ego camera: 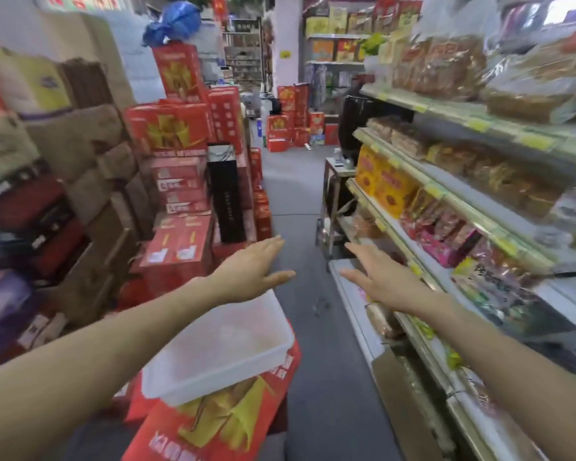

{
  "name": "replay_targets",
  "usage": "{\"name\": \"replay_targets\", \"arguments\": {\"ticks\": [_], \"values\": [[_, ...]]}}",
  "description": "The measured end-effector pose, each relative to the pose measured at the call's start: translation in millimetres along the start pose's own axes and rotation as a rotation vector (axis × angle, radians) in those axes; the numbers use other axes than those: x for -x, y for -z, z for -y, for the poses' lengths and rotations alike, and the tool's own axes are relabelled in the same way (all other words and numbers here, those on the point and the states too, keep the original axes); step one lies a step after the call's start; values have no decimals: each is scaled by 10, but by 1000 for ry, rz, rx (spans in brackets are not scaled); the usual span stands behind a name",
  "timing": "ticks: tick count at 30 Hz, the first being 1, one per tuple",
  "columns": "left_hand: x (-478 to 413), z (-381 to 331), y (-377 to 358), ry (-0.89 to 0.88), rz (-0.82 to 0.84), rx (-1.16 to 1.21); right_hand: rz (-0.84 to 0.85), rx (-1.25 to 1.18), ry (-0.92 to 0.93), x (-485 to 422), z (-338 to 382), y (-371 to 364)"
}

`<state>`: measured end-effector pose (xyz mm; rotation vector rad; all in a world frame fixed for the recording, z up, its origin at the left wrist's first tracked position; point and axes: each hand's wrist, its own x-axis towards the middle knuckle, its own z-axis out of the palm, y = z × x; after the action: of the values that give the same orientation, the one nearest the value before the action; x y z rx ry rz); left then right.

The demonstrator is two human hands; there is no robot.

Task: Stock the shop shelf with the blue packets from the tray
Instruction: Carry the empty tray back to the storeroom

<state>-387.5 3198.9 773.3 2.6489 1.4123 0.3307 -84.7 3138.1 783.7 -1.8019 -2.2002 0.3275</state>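
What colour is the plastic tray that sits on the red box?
The tray is translucent white, seen best in the head view.

No word, brand or number can be read with certainty, since all print is blurred. White characters are seen on the red carton [220, 434] lying under the tray [220, 372], and white label blocks on the stacked red boxes [180, 194] at the left, but none can be made out. Along the edges of the shelf [463, 206] yellow price tags [534, 141] are fixed, and their figures are likewise illegible.
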Motion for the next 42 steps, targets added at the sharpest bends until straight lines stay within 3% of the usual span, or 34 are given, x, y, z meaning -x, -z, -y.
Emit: {"name": "replay_targets", "arguments": {"ticks": [5,9,13,17,22,35,42], "values": [[912,764,-339,242,15,56,143,-163,-59,-261,548,-1127],[1474,1171,-588,424,45,62,194,-257,-62,-359,849,-1629],[1812,1461,-923,611,-26,55,204,-304,-59,-503,841,-2014],[1860,1502,-1208,847,-69,267,227,-414,-117,-779,723,-2334],[1781,1471,-1389,985,-116,369,265,-505,-184,-1119,470,-2724],[1863,1614,-1436,1167,-406,493,211,-490,-103,-1395,730,-2524],[2704,1583,-925,1392,-797,504,300,-495,224,-1858,1870,-2513]]}}
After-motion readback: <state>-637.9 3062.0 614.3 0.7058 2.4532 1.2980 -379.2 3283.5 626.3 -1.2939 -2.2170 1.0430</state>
